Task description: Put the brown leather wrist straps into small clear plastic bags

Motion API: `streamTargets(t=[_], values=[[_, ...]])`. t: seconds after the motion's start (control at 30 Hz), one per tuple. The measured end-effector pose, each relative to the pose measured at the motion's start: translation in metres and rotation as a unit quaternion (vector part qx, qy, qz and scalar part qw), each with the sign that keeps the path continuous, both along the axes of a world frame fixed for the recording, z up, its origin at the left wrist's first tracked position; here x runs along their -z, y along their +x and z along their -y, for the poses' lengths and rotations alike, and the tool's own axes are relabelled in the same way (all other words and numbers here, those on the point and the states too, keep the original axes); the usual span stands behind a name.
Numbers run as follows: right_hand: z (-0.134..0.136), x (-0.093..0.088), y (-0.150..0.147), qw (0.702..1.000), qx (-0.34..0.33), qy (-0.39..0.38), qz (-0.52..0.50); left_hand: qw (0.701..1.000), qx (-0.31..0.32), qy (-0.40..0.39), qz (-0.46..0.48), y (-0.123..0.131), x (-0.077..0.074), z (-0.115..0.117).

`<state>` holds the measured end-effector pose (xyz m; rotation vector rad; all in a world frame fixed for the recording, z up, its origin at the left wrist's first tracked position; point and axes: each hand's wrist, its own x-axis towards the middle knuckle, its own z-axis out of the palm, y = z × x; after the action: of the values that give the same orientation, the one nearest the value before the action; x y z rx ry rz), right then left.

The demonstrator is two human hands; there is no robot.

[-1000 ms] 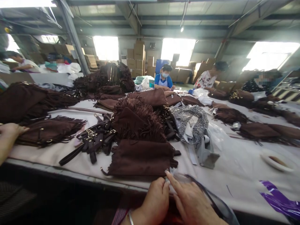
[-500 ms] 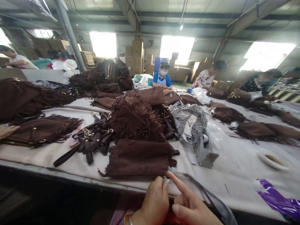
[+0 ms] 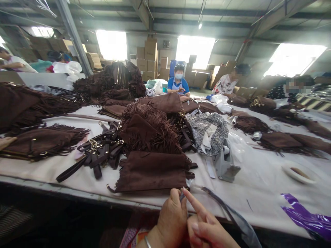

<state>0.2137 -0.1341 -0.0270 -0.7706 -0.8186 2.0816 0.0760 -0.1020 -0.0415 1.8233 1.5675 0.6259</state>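
Note:
My left hand [image 3: 172,220] is closed in a pinch at the table's near edge, gripping the end of a clear plastic bag [image 3: 227,213]. My right hand [image 3: 207,227] is right beside it, index finger stretched up against the same bag end, other fingers curled. The bag trails off to the right and down past the edge. Just beyond my hands lies a flat brown suede fringed bag [image 3: 152,172], with more fringed bags [image 3: 150,129] heaped behind it.
A bundle of dark straps with metal buckles [image 3: 98,153] lies left of the bags. A grey patterned cloth [image 3: 209,132], purple plastic [image 3: 307,220] and a tape roll [image 3: 297,172] lie to the right. Another person's hand [image 3: 6,142] rests at far left. Several workers sit at the far side.
My right hand's fingers curled in, leaving the index finger raised against the bag end. Both hands sank slightly toward the bottom of the view. The hand at far left drew back.

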Motion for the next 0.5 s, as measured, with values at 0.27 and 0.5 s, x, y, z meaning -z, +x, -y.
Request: streamTargets(t=[0.27, 0.5], values=[[0.002, -0.005, -0.007, 0.993, 0.022, 0.031, 0.112, 0.985, -0.028, 0.165, -0.046, -0.001, 0.026, 0.002], [0.006, 0.001, -0.010, 0.983, 0.018, 0.060, 0.173, 0.976, -0.028, 0.206, -0.058, -0.002, 0.036, 0.000]])
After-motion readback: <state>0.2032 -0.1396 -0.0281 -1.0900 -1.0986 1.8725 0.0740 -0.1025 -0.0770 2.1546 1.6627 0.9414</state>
